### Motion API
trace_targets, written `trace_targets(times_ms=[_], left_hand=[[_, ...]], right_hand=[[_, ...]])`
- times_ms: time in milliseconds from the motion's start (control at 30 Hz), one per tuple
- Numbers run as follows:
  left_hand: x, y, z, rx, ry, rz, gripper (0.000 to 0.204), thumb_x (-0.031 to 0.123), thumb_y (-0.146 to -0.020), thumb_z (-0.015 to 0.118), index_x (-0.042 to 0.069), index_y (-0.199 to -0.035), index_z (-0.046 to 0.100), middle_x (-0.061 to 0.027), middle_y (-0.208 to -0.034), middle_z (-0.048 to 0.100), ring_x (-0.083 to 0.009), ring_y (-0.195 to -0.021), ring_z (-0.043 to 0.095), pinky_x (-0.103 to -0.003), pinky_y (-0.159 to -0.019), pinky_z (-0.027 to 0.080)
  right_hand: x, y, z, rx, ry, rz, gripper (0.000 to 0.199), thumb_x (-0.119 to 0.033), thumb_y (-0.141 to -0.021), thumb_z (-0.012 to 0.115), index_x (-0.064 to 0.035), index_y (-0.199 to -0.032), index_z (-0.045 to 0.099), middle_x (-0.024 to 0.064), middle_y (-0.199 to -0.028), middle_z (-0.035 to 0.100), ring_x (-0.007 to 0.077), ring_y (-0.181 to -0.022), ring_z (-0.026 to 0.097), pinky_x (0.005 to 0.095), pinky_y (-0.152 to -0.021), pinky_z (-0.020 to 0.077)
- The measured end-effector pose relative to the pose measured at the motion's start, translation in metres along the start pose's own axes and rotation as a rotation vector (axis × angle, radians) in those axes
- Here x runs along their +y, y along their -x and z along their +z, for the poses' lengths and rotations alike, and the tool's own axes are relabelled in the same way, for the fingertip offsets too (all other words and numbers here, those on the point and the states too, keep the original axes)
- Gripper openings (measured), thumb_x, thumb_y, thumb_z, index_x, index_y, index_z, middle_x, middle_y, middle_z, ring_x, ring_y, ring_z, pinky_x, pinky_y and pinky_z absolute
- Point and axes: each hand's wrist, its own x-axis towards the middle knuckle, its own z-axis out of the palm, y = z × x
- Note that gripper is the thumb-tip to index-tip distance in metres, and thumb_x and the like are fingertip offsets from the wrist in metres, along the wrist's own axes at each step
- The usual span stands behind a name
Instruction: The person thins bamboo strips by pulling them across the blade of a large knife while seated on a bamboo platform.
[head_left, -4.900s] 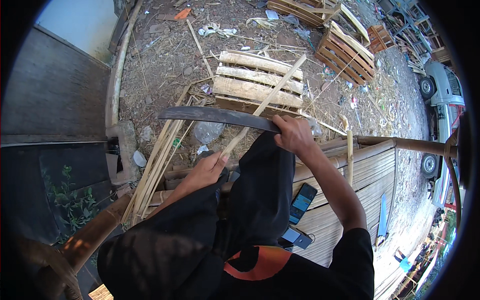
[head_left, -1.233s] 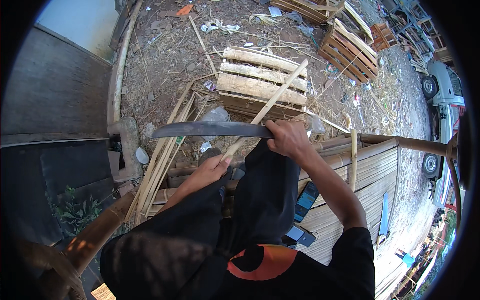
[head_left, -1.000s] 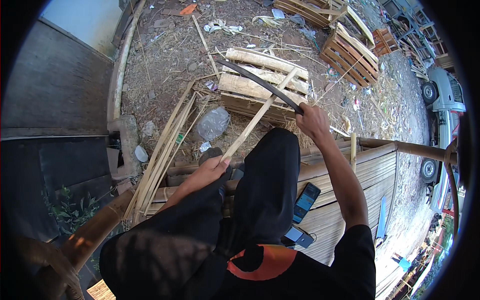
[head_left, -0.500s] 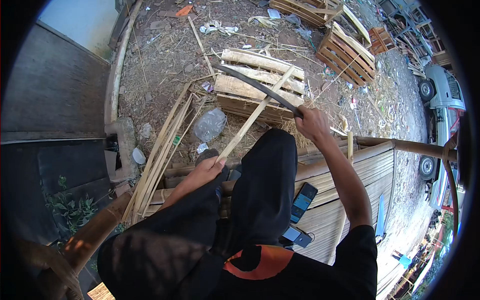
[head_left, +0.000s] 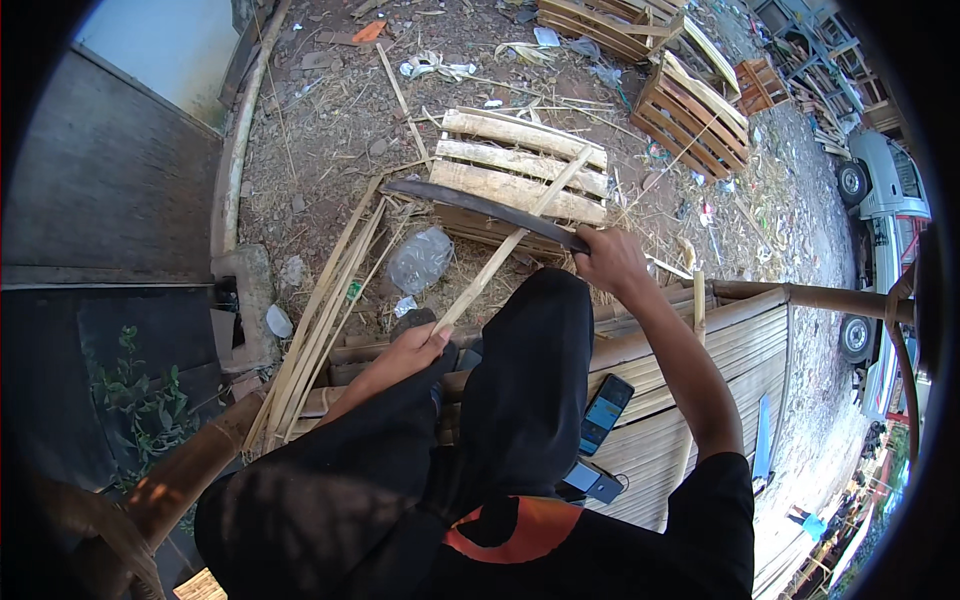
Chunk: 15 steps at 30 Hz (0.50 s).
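My left hand (head_left: 412, 352) is closed round the near end of a pale bamboo strip (head_left: 492, 264), which slants up and away to the right. In my right hand (head_left: 610, 258) is the handle of a long, dark, curved machete (head_left: 480, 204). Its blade reaches left and crosses the strip about midway, over the front of a slatted wooden crate (head_left: 520, 160). Whether blade and strip touch, I cannot tell. Left of my knees, a bundle of long bamboo strips (head_left: 318, 310) leans against the bamboo seat's edge.
I sit on a bamboo-slat bench (head_left: 735, 350); a phone (head_left: 606, 412) and a small dark device (head_left: 594, 481) lie beside my thigh. A clear plastic bag (head_left: 420, 258) rests on the littered ground. More crates (head_left: 692, 118) stand farther right, and a truck (head_left: 885, 180) is parked beyond.
The machete has come nearer to me along the strip, its blade now lying flatter across, with the tip farther left. My right hand has shifted slightly left and down; my left hand barely moved.
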Motion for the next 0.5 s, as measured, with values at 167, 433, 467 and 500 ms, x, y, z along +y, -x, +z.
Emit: trace_targets(times_ms=[167, 433, 467, 500], left_hand=[[-0.008, -0.002, 0.002, -0.027, 0.023, -0.010, 0.037, 0.036, -0.103, 0.044, 0.003, -0.088, 0.051, 0.0033, -0.071, 0.044, -0.0079, -0.066, 0.040, -0.029, -0.059, 0.037], [0.000, 0.000, -0.002, 0.018, -0.016, -0.060, 0.039, 0.038, -0.103, 0.044, 0.004, -0.085, 0.050, 0.0026, -0.071, 0.043, -0.0083, -0.067, 0.040, -0.028, -0.060, 0.037], [0.000, 0.001, -0.001, 0.012, -0.013, -0.040, 0.039, 0.038, -0.103, 0.044, 0.004, -0.085, 0.050, 0.0028, -0.071, 0.043, -0.0081, -0.067, 0.040, -0.028, -0.060, 0.037], [0.000, 0.003, 0.000, 0.007, -0.010, -0.020, 0.039, 0.039, -0.103, 0.044, 0.005, -0.085, 0.050, 0.0030, -0.072, 0.043, -0.0080, -0.068, 0.040, -0.028, -0.060, 0.037]], right_hand=[[0.050, -0.014, 0.003, -0.016, -0.020, 0.314, 0.025, -0.023, -0.077, 0.054, -0.0064, -0.087, 0.070, 0.0234, -0.080, 0.067, 0.0412, -0.076, 0.066, 0.0503, -0.073, 0.0524], [0.002, -0.007, -0.010, -0.037, 0.029, 0.074, 0.026, -0.025, -0.077, 0.055, -0.0040, -0.083, 0.068, 0.0241, -0.075, 0.066, 0.0425, -0.075, 0.065, 0.0514, -0.076, 0.0519], [-0.003, 0.000, -0.012, -0.070, 0.052, 0.011, 0.026, -0.026, -0.077, 0.055, -0.0039, -0.082, 0.067, 0.0238, -0.075, 0.065, 0.0425, -0.075, 0.065, 0.0516, -0.076, 0.0519], [0.004, -0.002, -0.008, -0.056, 0.035, 0.079, 0.026, -0.026, -0.077, 0.055, -0.0041, -0.083, 0.068, 0.0241, -0.076, 0.066, 0.0425, -0.076, 0.065, 0.0515, -0.076, 0.0519]])
